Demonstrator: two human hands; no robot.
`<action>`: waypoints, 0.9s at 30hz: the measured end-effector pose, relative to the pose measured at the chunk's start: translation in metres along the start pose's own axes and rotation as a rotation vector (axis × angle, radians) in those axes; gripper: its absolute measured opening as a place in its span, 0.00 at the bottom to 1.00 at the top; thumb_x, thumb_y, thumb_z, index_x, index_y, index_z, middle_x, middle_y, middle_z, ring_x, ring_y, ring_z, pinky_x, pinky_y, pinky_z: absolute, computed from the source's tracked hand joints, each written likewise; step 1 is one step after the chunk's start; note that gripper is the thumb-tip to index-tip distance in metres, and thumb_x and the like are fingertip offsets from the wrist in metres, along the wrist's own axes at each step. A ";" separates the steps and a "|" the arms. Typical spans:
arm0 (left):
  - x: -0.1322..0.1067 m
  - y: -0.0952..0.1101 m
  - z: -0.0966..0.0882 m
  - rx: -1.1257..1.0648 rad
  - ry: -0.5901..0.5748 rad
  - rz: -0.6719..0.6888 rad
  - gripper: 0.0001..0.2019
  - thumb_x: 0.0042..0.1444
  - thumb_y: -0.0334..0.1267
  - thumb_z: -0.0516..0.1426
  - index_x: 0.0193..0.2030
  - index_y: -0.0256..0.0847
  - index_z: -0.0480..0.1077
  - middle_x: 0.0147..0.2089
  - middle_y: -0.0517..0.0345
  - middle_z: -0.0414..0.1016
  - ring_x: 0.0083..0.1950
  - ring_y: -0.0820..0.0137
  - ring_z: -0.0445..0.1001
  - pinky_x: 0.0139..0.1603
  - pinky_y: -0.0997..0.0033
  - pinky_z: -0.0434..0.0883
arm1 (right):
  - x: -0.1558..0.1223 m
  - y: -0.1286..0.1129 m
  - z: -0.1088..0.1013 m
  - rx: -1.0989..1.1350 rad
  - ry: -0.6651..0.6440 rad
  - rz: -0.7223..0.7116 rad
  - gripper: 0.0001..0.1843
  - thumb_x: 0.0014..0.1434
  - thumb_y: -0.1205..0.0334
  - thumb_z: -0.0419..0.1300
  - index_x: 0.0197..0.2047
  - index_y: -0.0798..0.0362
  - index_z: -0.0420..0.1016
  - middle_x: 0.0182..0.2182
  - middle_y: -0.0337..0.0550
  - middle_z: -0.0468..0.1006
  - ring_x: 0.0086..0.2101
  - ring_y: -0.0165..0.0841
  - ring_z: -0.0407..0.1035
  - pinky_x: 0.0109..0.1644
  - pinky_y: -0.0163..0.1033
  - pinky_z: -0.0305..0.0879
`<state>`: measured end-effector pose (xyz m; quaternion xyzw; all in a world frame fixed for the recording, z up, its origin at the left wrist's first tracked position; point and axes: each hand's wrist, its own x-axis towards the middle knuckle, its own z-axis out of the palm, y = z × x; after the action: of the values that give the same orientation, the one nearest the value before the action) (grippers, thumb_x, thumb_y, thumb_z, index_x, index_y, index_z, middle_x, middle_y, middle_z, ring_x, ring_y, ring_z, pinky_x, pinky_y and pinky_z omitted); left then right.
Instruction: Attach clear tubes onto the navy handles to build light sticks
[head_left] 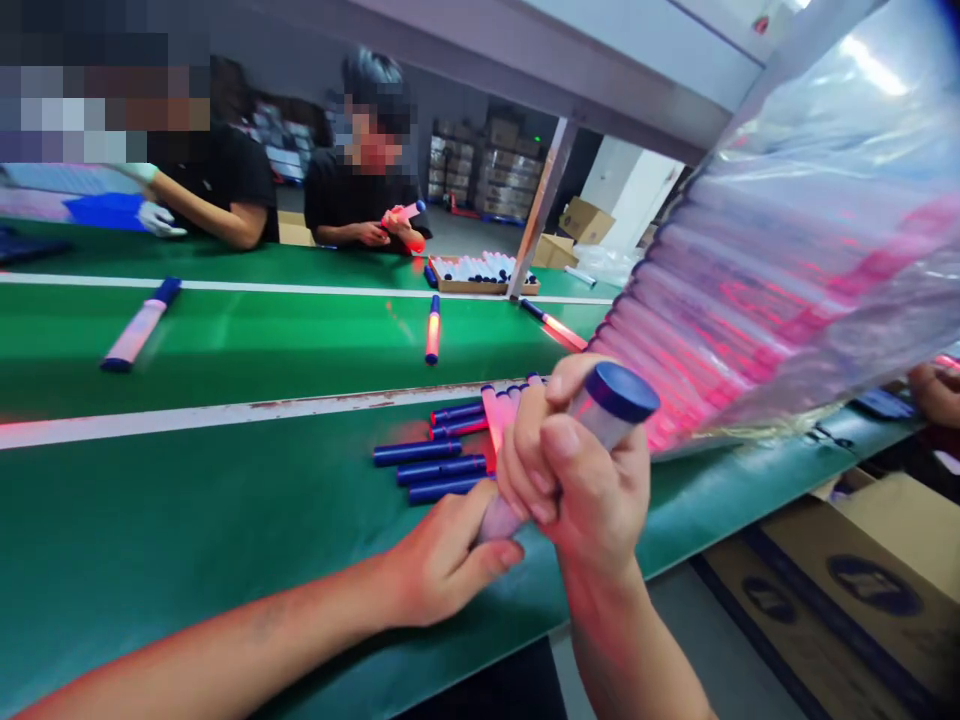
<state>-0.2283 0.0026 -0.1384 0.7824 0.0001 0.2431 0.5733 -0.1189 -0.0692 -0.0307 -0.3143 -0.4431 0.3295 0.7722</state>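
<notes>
Both my hands grip one light stick (609, 406), a pale tube with a dark blue cap at its upper end. My right hand (581, 470) is wrapped round its upper part just below the cap. My left hand (442, 555) is closed on its lower end. Just beyond my hands, several more blue and glowing pink sticks (442, 450) lie in a heap on the green belt (187, 520). A clear plastic bag (787, 260) packed with rows of sticks hangs at the right, close to my right hand.
Loose sticks (135, 330) (433, 328) (559, 327) lie further out on the belt. Two people in black sit across; one holds a stick (405, 213). A tray of sticks (480, 272) stands beside a metal post (541, 205). Cardboard boxes (847, 590) sit below right. Another person's hand (937, 390) shows at the right edge.
</notes>
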 end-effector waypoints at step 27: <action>0.011 0.008 -0.013 -0.385 0.066 -0.059 0.26 0.66 0.61 0.53 0.44 0.35 0.74 0.34 0.50 0.78 0.35 0.62 0.77 0.38 0.63 0.72 | 0.035 -0.005 0.008 0.004 -0.169 -0.082 0.10 0.67 0.49 0.55 0.38 0.45 0.67 0.22 0.24 0.66 0.18 0.21 0.60 0.20 0.28 0.59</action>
<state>-0.2252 0.0144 -0.1244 0.6497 -0.0048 0.2474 0.7188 -0.1112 -0.0433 -0.0070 -0.2655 -0.5185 0.3239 0.7455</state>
